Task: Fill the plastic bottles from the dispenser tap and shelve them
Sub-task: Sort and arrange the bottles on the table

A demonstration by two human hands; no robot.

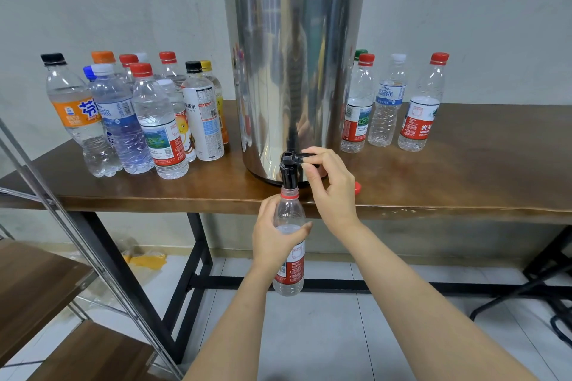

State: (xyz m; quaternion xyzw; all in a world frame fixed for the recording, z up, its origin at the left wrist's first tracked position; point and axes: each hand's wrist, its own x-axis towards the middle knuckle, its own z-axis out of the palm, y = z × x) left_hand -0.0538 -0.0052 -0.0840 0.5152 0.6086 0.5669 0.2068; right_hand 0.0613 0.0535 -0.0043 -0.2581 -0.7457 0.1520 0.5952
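Note:
A tall steel dispenser [294, 71] with a black lid stands on the wooden table [448, 176]. Its black tap [289, 168] juts over the front edge. My left hand [274, 237] grips an uncapped clear bottle [291, 275] with a red-and-white label, its mouth right under the tap spout. The water level shows near the bottle's shoulder. My right hand [328, 179] pinches the tap lever. A red cap [357, 187] lies on the table by my right hand.
Several capped bottles [139, 120] crowd the table left of the dispenser. More capped bottles [388, 102] stand to its right. A metal-framed shelf unit [46, 288] with wooden boards stands at lower left. Black chair legs [551, 288] show at the right, on a tiled floor.

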